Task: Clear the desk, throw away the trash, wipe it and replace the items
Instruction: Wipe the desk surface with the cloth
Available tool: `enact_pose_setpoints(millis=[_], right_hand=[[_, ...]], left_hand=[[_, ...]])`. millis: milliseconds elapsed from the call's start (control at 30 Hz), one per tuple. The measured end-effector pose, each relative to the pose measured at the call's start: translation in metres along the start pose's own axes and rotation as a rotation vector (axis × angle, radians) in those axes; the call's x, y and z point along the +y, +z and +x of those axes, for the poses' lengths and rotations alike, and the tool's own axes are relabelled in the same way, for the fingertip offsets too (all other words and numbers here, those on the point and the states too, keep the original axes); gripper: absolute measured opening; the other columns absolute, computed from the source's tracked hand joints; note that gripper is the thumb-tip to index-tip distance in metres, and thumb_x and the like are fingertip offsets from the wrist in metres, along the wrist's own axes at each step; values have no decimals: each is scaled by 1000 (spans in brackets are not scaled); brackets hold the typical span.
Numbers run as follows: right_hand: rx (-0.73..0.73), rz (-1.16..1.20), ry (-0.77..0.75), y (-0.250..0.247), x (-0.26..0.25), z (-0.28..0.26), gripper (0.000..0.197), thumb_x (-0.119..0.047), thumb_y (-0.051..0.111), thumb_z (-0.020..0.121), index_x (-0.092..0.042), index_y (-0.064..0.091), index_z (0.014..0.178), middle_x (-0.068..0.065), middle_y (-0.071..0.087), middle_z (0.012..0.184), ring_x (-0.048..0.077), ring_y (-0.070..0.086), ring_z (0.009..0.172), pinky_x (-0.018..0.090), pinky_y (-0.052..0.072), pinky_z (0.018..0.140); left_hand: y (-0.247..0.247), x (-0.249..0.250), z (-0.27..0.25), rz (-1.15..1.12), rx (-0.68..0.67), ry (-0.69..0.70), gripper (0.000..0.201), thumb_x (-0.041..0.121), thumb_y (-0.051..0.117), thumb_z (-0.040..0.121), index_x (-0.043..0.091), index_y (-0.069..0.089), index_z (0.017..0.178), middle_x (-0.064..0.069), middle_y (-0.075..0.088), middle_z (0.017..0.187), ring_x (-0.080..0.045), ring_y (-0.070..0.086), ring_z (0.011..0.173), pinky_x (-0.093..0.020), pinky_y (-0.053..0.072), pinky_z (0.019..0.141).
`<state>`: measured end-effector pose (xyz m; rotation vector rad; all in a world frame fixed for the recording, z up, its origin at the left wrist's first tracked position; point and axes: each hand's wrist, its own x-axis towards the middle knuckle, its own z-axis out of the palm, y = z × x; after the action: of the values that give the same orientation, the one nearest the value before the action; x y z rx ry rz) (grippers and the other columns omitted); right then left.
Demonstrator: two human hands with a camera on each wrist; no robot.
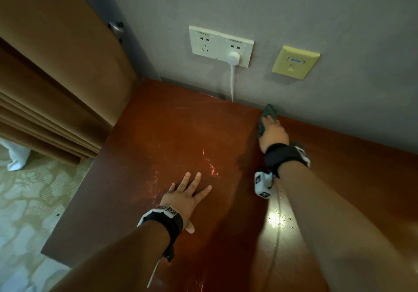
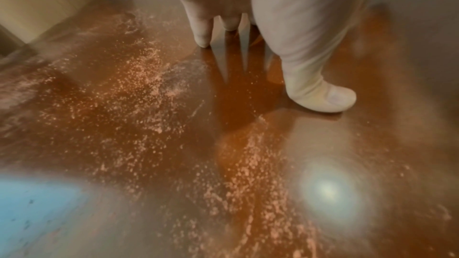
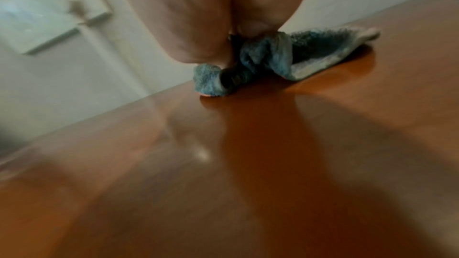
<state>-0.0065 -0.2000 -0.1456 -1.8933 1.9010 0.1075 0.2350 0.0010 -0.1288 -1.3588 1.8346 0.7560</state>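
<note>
Our right hand [image 1: 272, 133] grips the bunched teal cloth [image 1: 270, 110] at 1 o'clock on the desk [image 1: 169, 133]; left hand [image 1: 187, 192] lies flat, fingers spread, around 6.

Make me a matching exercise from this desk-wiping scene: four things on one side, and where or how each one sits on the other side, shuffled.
Column one:
1. blue cloth
2. left hand
3. white plug
4. yellow wall plate

Column two:
A. on the wall, right of the socket panel
B. held by the right hand at the desk's back edge
C. plugged into the socket panel
D. flat on the desk, fingers spread

Pairs: 1-B, 2-D, 3-C, 4-A.
</note>
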Motion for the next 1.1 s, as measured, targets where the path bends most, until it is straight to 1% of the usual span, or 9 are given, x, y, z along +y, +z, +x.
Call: enact_pose_setpoints(millis=[133,233,400,600,700,800,867,967,1100], right_hand=[[-80,-39,-222,33,-88,-9,65,0,43,96,-20,24,155,-3,13,164,26,13,150,37,24,118],[-213,-72,-331,54,-140,-28,74,10,39,93,-23,17,156,-7,5,164,23,4,151,40,26,118],[-296,-83,-358,51,-138,-37,78,13,38,92,-24,15,156,-9,3,164,19,3,151,41,29,117],[-143,-70,25,-9,-26,-40,68,1,44,94,-22,23,154,3,21,162,30,36,141,42,38,110],[-134,34,305,-32,40,-58,72,6,44,93,-24,24,155,21,42,147,36,59,108,37,49,86],[-113,137,424,-28,57,-73,76,9,43,94,-27,19,156,20,40,148,25,52,73,31,42,70],[-123,116,446,-24,44,-70,74,7,43,96,-25,15,157,11,23,160,36,57,100,31,39,75],[-128,79,410,-19,1,-58,74,7,42,95,-23,15,157,3,14,163,37,40,136,35,46,92],[-181,59,318,-3,-71,-41,77,7,44,95,-24,11,157,-4,3,165,30,24,147,38,40,109]], left_hand=[[1,1,1,13,-9,3,125,47,77,76,43,-27,146,0,-43,151,-29,-31,143,-54,5,120],[-2,1,1,9,-16,-2,118,46,78,76,35,-11,154,1,-38,155,-29,-31,143,-56,6,120],[-2,0,-1,-5,-13,0,118,46,79,76,36,-9,154,2,-39,154,-29,-30,144,-56,6,119],[-2,1,-2,2,-20,20,128,45,79,76,41,-26,148,-3,-45,149,-33,-30,143,-56,7,120],[-7,-2,0,68,-48,70,126,48,78,76,37,-24,149,-7,-41,152,-37,-26,144,-57,12,118],[-25,-24,-5,102,-33,146,110,45,73,84,31,-9,155,-8,-24,160,-35,-10,149,-55,12,119],[-44,-57,-11,22,97,122,89,44,63,91,30,6,157,-5,-6,165,-31,6,150,-48,17,119],[-72,-131,-16,-58,327,30,76,44,60,92,34,18,154,0,14,162,-27,20,146,-45,26,114],[-85,-228,-7,-20,228,-88,110,52,75,77,37,-1,155,-4,-12,163,-28,1,151,-45,21,119]])
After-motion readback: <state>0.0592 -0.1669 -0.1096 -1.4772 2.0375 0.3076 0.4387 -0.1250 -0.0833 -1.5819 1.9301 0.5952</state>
